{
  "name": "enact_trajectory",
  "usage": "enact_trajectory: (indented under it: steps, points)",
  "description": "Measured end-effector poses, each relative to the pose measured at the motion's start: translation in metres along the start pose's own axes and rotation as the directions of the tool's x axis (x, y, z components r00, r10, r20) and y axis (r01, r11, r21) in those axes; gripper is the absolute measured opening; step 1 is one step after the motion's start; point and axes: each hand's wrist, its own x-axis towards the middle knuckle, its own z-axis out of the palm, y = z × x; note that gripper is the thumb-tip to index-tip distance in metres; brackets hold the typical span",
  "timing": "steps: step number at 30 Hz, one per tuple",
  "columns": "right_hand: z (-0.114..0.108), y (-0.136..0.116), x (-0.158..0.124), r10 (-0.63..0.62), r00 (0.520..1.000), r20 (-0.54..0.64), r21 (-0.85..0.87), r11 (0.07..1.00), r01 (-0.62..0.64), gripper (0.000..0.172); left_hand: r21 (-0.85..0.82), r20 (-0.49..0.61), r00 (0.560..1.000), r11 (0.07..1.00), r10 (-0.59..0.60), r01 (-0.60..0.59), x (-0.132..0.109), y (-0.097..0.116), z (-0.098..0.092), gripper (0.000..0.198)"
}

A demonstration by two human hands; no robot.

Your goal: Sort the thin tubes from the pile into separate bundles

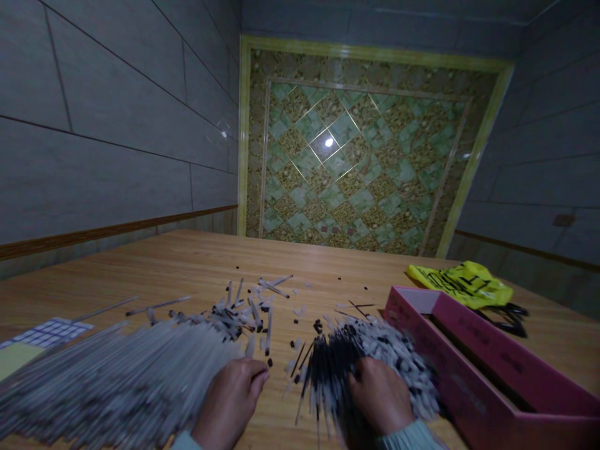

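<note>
Tubes point(126, 381) lie just left of the left hand point(235, 392), its fingers pinched closed (any hold is too blurred to see); black sticks point(330, 356) fan left of the right hand point(380, 394), whose grip I cannot tell.

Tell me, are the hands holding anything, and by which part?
I can't tell. The left hand curls, but nothing clear shows in it; the right hand is at the thin black sticks, any grip hidden.

Narrow passage over tabletop point(277, 415) between pale tube pile point(140, 381) and black rod pile point(330, 359); pink box point(452, 382) blocks right side.
</note>
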Motion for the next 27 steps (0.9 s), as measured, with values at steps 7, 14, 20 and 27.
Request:
enact_trajectory:
  steps: [7,14,20,27]
  points:
    - [-0.001,-0.028,-0.004,-0.138,0.982,-0.13,0.251,0.953,0.168,0.02,-0.01,0.048,0.998,0.999,-0.046,0.046,-0.001,0.0,0.012,0.021]
    - [0.017,-0.121,0.032,-0.282,0.958,0.042,0.354,0.901,0.25,0.02,0.084,0.019,0.99,0.987,-0.136,0.134,-0.003,-0.011,0.024,0.012]
    - [0.036,-0.162,0.064,-0.162,0.971,0.173,0.338,0.936,0.096,0.026,0.094,0.051,0.986,0.983,-0.16,0.155,-0.003,-0.014,0.024,0.015]
    - [0.033,-0.162,0.067,-0.12,0.974,0.192,0.472,0.882,0.016,0.021,0.027,0.025,0.99,0.99,-0.142,0.142,-0.006,-0.008,0.021,0.021]
